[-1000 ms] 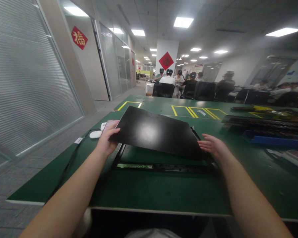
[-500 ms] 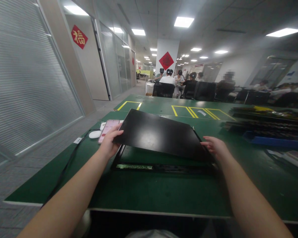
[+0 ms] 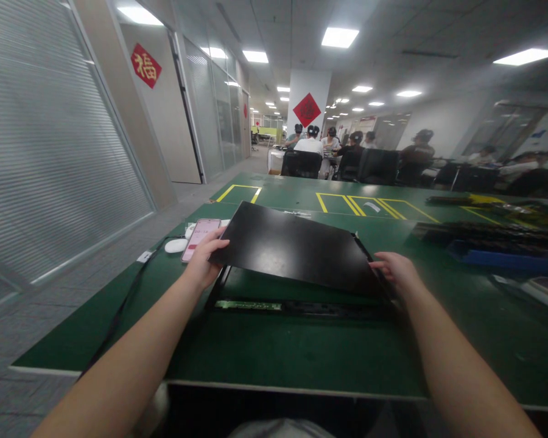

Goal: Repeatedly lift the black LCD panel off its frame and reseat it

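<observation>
A thin black flat panel [image 3: 292, 246], like a display panel, is held tilted above the table, its left side higher than its right. My left hand [image 3: 206, 260] grips the panel's left edge, thumb on top and fingers beneath. At the right edge, my right hand [image 3: 396, 272] has its fingertips pinched against the panel's side. Under the panel lies a black rectangular frame [image 3: 333, 309], partly covered by it. A green circuit board strip [image 3: 249, 305] shows along the frame's near side.
On the green table [image 3: 301, 359], a phone [image 3: 201, 239] and a white mouse-like object [image 3: 176, 246] lie left of the panel. Dark strips and a blue tray [image 3: 493, 254] are at the right. Yellow tape outlines [image 3: 333, 196] mark the far side. Several people sit beyond.
</observation>
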The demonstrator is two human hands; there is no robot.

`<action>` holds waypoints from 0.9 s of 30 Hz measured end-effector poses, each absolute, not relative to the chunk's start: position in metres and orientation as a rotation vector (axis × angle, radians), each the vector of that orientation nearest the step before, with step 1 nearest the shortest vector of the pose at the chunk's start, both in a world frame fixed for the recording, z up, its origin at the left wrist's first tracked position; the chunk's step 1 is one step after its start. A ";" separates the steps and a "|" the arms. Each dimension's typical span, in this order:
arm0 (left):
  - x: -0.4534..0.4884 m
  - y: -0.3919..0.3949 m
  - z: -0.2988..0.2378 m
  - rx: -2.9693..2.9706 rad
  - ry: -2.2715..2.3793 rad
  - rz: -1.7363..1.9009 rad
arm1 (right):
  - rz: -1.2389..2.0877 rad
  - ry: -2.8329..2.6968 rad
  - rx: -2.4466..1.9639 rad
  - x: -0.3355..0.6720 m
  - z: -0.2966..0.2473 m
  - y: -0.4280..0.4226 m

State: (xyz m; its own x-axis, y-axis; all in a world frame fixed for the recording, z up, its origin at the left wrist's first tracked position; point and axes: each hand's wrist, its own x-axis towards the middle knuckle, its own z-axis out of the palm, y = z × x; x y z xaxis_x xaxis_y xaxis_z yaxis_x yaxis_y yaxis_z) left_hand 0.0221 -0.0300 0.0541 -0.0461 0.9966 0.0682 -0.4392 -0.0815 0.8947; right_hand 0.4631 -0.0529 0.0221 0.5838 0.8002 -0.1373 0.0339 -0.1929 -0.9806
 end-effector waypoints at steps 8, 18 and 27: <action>0.022 -0.028 0.053 0.851 0.844 1.455 | 0.744 -0.746 -1.714 0.461 0.024 -0.057; 0.021 -0.029 0.054 0.838 0.823 1.434 | 0.735 -0.748 -1.734 0.459 0.026 -0.058; 0.022 -0.029 0.054 0.846 0.836 1.434 | 0.702 -0.797 -1.784 0.459 0.029 -0.060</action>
